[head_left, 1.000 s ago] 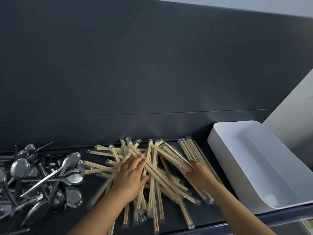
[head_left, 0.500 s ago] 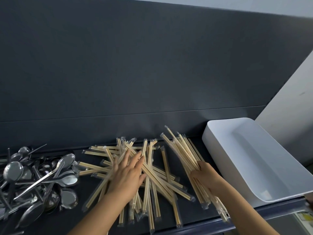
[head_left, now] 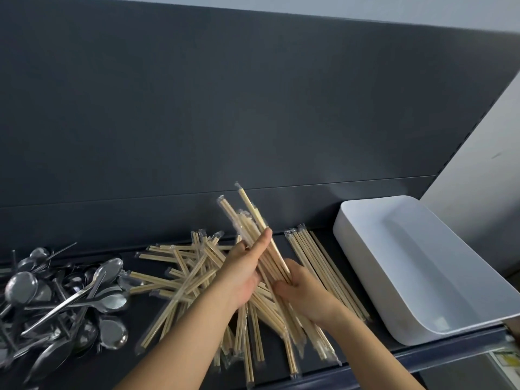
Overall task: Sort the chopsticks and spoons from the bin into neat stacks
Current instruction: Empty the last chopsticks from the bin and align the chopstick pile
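Shining on the far left is a heap of metal spoons point(head_left: 64, 299), then thin wooden chopsticks point(head_left: 180, 280) in clear wrappers lie crossed on the dark shelf point(head_left: 98, 372). Above them the left hand point(head_left: 244, 274) presses flat, fingers point(head_left: 264, 237) straight, against a tilted bundle point(head_left: 250, 218), and the right hand point(head_left: 306, 294) curls round its lower part. A tidy row point(head_left: 315, 257) lies beside the smooth white bin point(head_left: 365, 263).

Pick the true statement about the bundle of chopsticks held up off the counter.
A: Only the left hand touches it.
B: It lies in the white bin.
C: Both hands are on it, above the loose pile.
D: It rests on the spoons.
C: the left hand lies against the bundle of chopsticks with straight fingers, and the right hand grips it lower down, over the loose pile.
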`<state>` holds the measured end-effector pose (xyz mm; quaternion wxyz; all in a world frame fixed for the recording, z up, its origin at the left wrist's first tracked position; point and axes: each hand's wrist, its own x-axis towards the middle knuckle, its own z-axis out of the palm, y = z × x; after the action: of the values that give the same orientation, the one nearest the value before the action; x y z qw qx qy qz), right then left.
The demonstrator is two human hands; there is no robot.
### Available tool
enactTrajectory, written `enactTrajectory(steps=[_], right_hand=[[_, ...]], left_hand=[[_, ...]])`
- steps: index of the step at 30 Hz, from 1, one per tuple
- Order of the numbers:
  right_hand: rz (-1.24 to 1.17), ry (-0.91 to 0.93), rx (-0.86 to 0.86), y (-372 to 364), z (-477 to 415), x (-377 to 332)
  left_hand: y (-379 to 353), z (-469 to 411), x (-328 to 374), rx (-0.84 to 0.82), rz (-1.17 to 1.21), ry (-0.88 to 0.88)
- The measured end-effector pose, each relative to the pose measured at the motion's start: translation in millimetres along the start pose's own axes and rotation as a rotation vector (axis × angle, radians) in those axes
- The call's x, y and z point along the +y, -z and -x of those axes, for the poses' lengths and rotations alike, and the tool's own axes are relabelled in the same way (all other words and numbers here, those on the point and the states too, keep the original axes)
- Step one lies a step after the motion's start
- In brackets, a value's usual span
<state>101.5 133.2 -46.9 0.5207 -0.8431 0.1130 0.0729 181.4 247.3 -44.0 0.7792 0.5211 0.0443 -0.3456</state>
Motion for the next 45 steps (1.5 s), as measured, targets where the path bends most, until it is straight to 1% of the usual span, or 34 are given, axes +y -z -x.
enactTrajectory(steps=[3, 6, 9, 12, 14, 15, 17, 18, 19, 20, 21, 22, 24, 25, 27, 29, 33, 35, 40, 43, 45], right_hand=[[0.212, 0.07, 0.002, -3.2, -4.0, -8.7], [0.376, 0.087, 0.005, -7.3, -8.7, -15.3], [0.577, 0.151, 0.056, -13.0, -13.9, -16.5], [0.657, 0.249, 0.089, -16.2, -18.9, -15.8], [0.588, 0.293, 0.074, -12.5, -19.4, -18.1], [0.516, 0.295, 0.058, -8.1, -18.4, -17.6], [0.271, 0.241, 0.072, 3.9, -11.7, -15.1], [0.093, 0.195, 0.141, 9.9, -7.3, -11.4], [-0.1, 0.134, 0.253, 14.9, -4.4, -4.0], [-0.289, 0.052, 0.373, 18.9, -2.3, 3.8], [-0.462, -0.058, 0.457, 22.0, -0.6, 11.0], [-0.614, -0.165, 0.482, 22.8, 0.7, 16.8], [-0.829, -0.31, 0.416, 16.5, 3.4, 21.6], [-0.904, -0.353, 0.382, 11.9, 3.9, 20.9], [-1.031, -0.404, 0.373, 3.6, 4.6, 11.9], [-1.093, -0.419, 0.387, -1.0, 3.1, 1.8], [-1.103, -0.385, 0.404, -5.5, 3.0, -8.1], [-1.064, -0.35, 0.389, -9.8, 2.5, -8.1], [-0.965, -0.302, 0.35, -26.4, 1.0, -19.8], [-0.955, -0.291, 0.383, -27.3, 1.7, -19.9], [-0.948, -0.29, 0.374, -24.4, 3.4, -20.8]], left_hand=[[0.0, -2.1, 5.5, 0.052, 0.039, -0.037], [-0.7, -2.1, 7.3, 0.12, 0.086, -0.08], [0.9, -1.9, 9.5, 0.125, 0.107, -0.155], [-0.5, 0.5, 15.8, 0.2, 0.195, -0.193], [-1.2, 1.3, 21.6, 0.254, 0.25, -0.213], [-0.2, 1.4, 24.9, 0.266, 0.275, -0.23], [4.9, 1.9, 33.3, 0.281, 0.297, -0.272], [8.1, 2.6, 38.1, 0.285, 0.302, -0.293], [11.8, 2.7, 42.4, 0.286, 0.309, -0.319], [14.4, 3.5, 46.7, 0.284, 0.321, -0.34], [16.6, 2.7, 49.4, 0.28, 0.333, -0.361], [17.5, 2.8, 51.1, 0.279, 0.346, -0.376], [15.5, 2.8, 51.4, 0.275, 0.374, -0.392], [13.4, 3.1, 50.0, 0.271, 0.381, -0.392], [7.7, 4.9, 44.4, 0.261, 0.386, -0.381], [1.7, 8.5, 36.4, 0.256, 0.398, -0.355], [-1.6, 11.0, 27.4, 0.261, 0.439, -0.332], [-4.7, 12.2, 24.4, 0.26, 0.419, -0.318], [-20.3, 14.6, 10.5, 0.316, 0.28, -0.255], [-21.8, 12.1, 9.5, 0.287, 0.265, -0.249], [-20.2, 11.6, 11.3, 0.265, 0.271, -0.269]])
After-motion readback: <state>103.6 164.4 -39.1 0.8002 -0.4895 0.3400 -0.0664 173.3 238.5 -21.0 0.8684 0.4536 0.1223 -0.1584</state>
